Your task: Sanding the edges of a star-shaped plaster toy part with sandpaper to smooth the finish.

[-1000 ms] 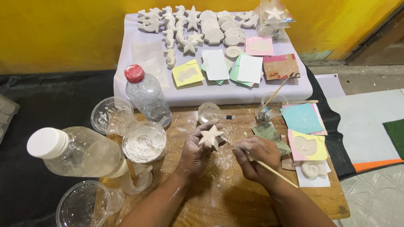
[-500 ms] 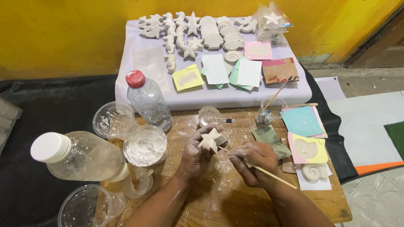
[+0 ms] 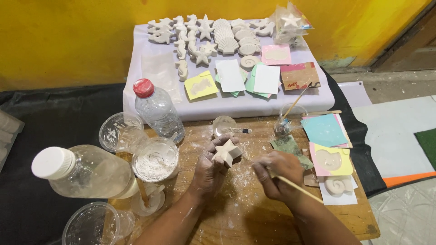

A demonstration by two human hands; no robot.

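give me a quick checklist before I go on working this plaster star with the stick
1. Star held firmly: ok, left hand cups the star from below.
2. Stick gripped: ok, right hand pinches the thin stick.
3. Stick tip on the star: cannot tell, the fingers hide the tip.
4. Cup of white powder clear of the left arm: ok, close but apart.
5. Capped bottle upright: ok.
6. Shell casting near the right arm: not ok, close enough to knock.
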